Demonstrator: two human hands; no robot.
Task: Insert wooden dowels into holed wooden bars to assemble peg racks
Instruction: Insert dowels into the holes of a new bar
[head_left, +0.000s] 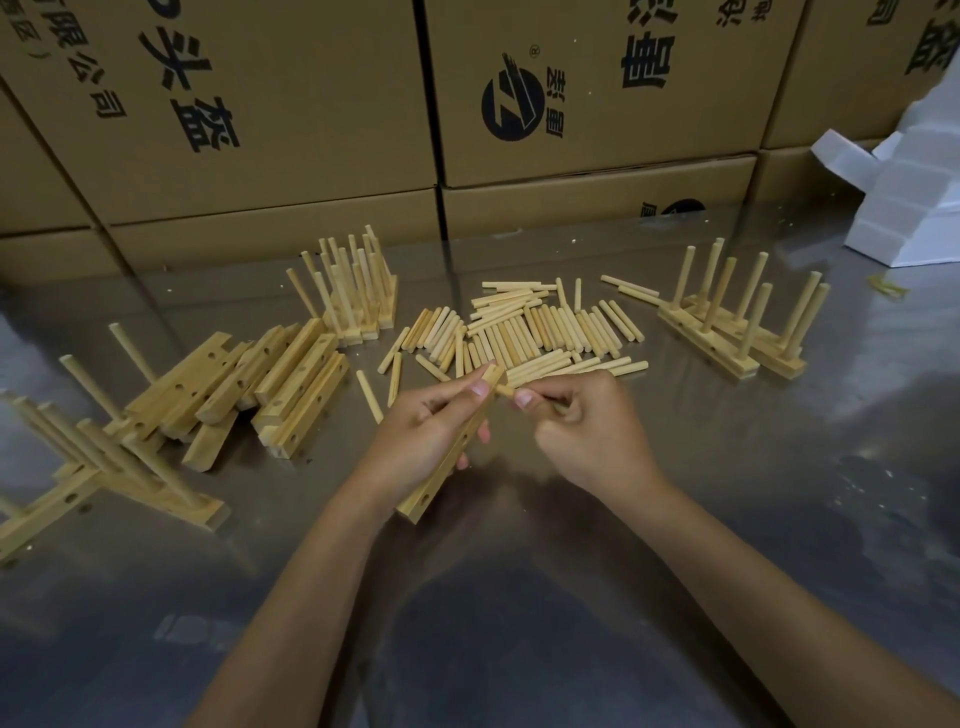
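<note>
A holed wooden bar is held in the left hand at the centre of the frame, tilted with its far end raised toward the pile of loose dowels; the fingers are curled round its upper half. A single dowel is pinched in the right hand between thumb and curled fingers, its tip set against the top end of the bar, just by the left thumb. Whether the tip has entered a hole cannot be told.

No peg is seen standing in this bar, so it is judged to be at its first insertion, with the visible side holes yet to be filled.

Finished racks are seen in three places: a group at the lower left, a tight cluster at the upper middle left, and a group at the right, all with pegs upright. A stack of empty bars lies left of centre on the steel surface, and many dowels remain loose. A good part of the work is thus judged done, with a fair batch left.
</note>
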